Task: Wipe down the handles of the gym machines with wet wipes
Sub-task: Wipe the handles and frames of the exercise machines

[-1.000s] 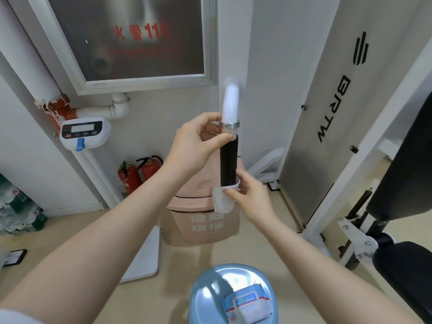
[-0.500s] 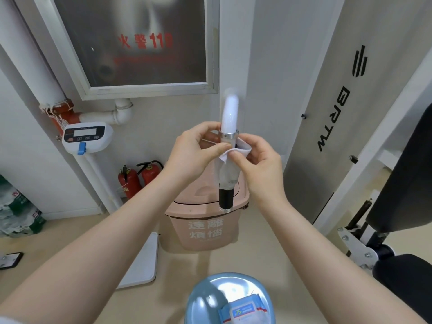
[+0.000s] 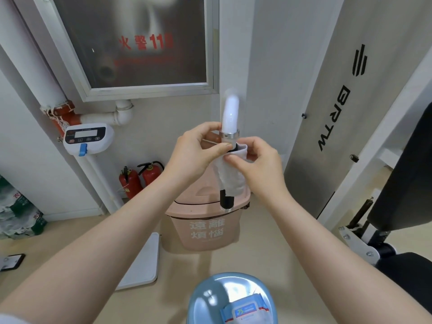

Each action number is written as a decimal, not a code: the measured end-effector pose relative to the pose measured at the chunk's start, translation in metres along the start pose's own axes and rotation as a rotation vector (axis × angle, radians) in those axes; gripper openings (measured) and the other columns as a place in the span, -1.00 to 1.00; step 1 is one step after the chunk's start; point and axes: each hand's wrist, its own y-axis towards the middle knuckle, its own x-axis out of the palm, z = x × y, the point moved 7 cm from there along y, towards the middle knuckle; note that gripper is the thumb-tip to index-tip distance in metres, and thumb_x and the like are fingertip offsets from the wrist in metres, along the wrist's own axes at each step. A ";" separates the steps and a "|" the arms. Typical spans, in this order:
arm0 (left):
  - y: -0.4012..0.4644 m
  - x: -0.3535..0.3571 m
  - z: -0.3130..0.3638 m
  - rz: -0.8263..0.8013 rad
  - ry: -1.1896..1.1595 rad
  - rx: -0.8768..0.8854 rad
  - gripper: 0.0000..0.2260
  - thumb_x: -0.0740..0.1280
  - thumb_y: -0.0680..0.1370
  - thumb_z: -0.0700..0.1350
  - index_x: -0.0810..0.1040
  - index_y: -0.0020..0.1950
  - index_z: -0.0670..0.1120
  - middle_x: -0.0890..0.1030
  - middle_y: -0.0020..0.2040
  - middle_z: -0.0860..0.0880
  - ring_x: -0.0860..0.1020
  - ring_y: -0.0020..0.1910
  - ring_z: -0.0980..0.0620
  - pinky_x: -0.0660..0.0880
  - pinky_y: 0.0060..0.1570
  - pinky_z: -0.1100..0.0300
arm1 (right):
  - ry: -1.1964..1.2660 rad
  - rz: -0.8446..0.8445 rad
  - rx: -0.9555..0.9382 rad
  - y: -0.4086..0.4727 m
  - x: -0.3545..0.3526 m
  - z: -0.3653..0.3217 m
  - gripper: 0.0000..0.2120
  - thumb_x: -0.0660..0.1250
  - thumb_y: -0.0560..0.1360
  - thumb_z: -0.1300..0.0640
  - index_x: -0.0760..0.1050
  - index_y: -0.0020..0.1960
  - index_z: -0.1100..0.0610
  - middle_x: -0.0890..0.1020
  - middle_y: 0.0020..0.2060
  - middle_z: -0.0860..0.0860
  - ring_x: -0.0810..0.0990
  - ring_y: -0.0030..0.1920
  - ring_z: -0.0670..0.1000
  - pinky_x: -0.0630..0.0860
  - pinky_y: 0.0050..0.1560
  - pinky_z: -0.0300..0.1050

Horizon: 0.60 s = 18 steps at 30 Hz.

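A machine handle (image 3: 226,201) hangs upright in front of me: white bar above, a metal collar, a black grip below. A white wet wipe (image 3: 230,176) is draped around the upper grip and hangs down over it. My left hand (image 3: 194,155) grips the handle just under the collar, thumb across the front. My right hand (image 3: 254,160) pinches the top of the wipe against the grip. Only the bottom end of the black grip shows below the wipe.
A pink lidded bin (image 3: 208,220) stands on the floor behind the handle. A blue stool (image 3: 205,298) holds a wet wipe pack (image 3: 245,312) below me. Two red fire extinguishers (image 3: 140,176), a white scale (image 3: 140,263), and a black machine seat (image 3: 406,183) surround.
My right hand slid the wipe from the bottom of the black grip up to its top near the collar. The wipe now hangs over the grip. My left hand stayed in place.
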 end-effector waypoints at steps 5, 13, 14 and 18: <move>0.000 0.001 0.000 -0.012 -0.006 -0.016 -0.75 0.44 0.44 -0.17 0.55 0.09 0.03 0.59 -0.18 0.12 0.59 -0.22 0.22 0.49 -0.05 0.39 | -0.005 -0.063 0.187 -0.021 0.022 0.057 -0.75 0.46 0.35 0.11 0.54 0.01 0.03 0.64 -0.04 0.00 0.59 0.02 -0.04 0.54 0.09 0.01; 0.003 -0.006 -0.002 -0.028 0.006 -0.037 -0.81 0.48 0.39 -0.18 0.59 -0.03 -0.09 0.64 -0.14 0.01 0.61 -0.17 0.10 0.53 0.00 0.27 | 0.051 0.067 0.130 -0.028 0.016 0.043 -0.79 0.41 0.42 0.22 0.58 0.04 0.05 0.66 -0.13 -0.05 0.62 -0.05 -0.08 0.55 -0.02 -0.18; 0.003 -0.007 -0.003 -0.027 0.009 -0.036 -0.81 0.48 0.39 -0.18 0.59 -0.03 -0.09 0.64 -0.14 0.01 0.61 -0.17 0.11 0.53 -0.01 0.27 | 0.076 0.094 0.113 -0.029 0.015 0.042 -0.77 0.40 0.42 0.24 0.57 0.06 0.05 0.65 -0.13 -0.06 0.62 -0.05 -0.07 0.54 -0.01 -0.20; 0.000 -0.009 -0.005 0.000 0.007 -0.042 -0.83 0.47 0.41 -0.12 0.59 -0.03 -0.05 0.61 -0.16 0.10 0.59 -0.18 0.14 0.50 -0.03 0.31 | -0.106 -0.026 0.323 -0.053 0.037 0.087 -0.69 0.41 0.43 0.21 0.51 0.16 0.13 0.61 -0.02 -0.03 0.57 0.08 0.00 0.50 0.07 -0.15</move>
